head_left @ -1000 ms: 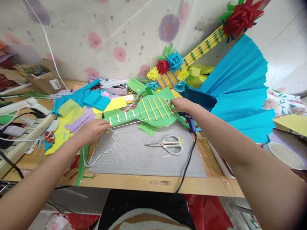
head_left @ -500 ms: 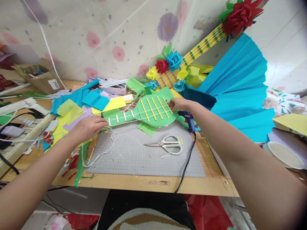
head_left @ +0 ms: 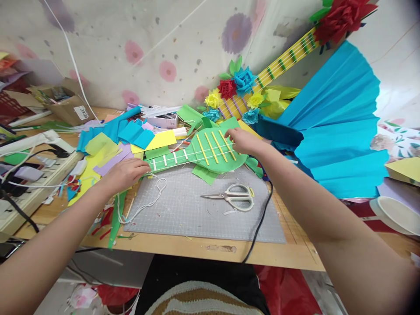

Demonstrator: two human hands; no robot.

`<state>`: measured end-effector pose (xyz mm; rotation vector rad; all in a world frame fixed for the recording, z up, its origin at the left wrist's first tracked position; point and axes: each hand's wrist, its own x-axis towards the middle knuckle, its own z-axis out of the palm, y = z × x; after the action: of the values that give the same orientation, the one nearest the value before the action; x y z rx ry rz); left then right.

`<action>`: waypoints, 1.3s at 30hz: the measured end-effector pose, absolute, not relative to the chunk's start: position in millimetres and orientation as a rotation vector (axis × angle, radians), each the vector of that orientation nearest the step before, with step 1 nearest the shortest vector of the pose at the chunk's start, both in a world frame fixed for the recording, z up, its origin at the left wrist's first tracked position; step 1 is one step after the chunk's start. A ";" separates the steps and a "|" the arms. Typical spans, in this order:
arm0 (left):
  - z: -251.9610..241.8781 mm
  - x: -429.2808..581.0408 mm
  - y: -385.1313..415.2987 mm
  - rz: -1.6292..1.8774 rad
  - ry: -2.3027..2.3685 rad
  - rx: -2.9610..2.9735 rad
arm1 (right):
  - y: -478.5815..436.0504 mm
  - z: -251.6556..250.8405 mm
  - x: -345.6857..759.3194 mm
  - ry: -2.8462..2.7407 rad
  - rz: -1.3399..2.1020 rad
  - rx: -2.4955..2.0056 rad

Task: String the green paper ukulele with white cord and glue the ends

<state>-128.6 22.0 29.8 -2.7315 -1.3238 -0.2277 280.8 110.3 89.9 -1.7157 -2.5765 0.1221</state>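
A green paper lute [head_left: 213, 164] lies across the grey cutting mat, its round body to the right and its narrow neck to the left. Yellow strips cross the body and short white strips cross the neck. My left hand [head_left: 133, 171] is closed on the neck's end, fingertips on top. White string [head_left: 160, 188] trails from beneath it onto the mat in a loop, and thin white strings stretch along the lute. At the body's upper right edge my right hand [head_left: 243, 141] is closed in a pinch, apparently on one string's end; the fingertips hide the exact grip.
Scissors [head_left: 229, 197] lie on the cutting mat [head_left: 183, 223]. A black cord [head_left: 260, 227] runs over the mat's right side. Coloured paper [head_left: 138, 133] is heaped behind and left, near a power strip [head_left: 36, 188]. A yellow flower-covered instrument [head_left: 272, 72] and blue pleated paper [head_left: 341, 131] stand behind.
The view has shifted slightly, moving the scene rightward. My right hand has moved slightly up along the lute's edge, and my forearm now covers most of the blue glue gun. The left hand keeps its place.
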 end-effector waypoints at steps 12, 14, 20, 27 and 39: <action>18.7 -135.9 18.8 -0.426 -1.475 -2.724 | 38.5 38.6 95.4 -2.447 0.586 -1.047; 18.2 -136.7 17.9 -0.413 -1.467 -2.718 | 38.7 31.1 78.0 -2.440 0.536 -1.078; 13.1 -142.5 17.2 -0.289 -1.426 -2.647 | 46.4 16.8 57.6 -2.473 0.419 -1.092; 10.2 -141.0 12.6 -0.370 -1.401 -2.656 | 50.3 10.3 60.6 -2.476 0.381 -1.045; 5.6 -129.8 6.9 -0.765 -1.762 -2.661 | 55.0 17.2 116.3 -2.385 0.338 -1.052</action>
<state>-129.8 6.9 5.6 -2.6610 -1.7616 -0.7646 116.3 55.0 17.2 -1.0517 -2.3854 0.3382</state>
